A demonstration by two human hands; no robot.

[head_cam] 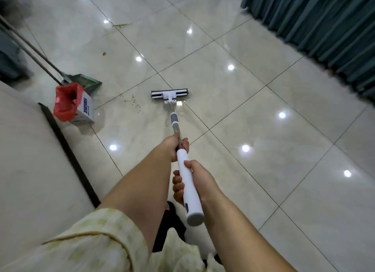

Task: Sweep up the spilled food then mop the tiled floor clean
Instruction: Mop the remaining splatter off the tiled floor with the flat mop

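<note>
Mop (191,202): while crumbs are lying unswept, it's out and working, its mop head (170,94) lying flat on the tiled floor (253,109).
Left grip (178,145): wrapping the shaft, nearer the mop head.
Right grip (195,177): clasping the white handle, farther from the mop head.
Crumbs (134,101): sitting just left of the mop head; sweeping is looking unfinished.
Dustpan (86,82): resting well left of the mop head.

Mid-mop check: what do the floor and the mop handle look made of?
The floor looks like glazed ceramic or polished stone tile: glossy, mirroring ceiling lights, with dark grout lines. The mop handle seems smooth white plastic with a matte sheen; its thinner shaft looks metallic, though blur leaves that open.
</note>
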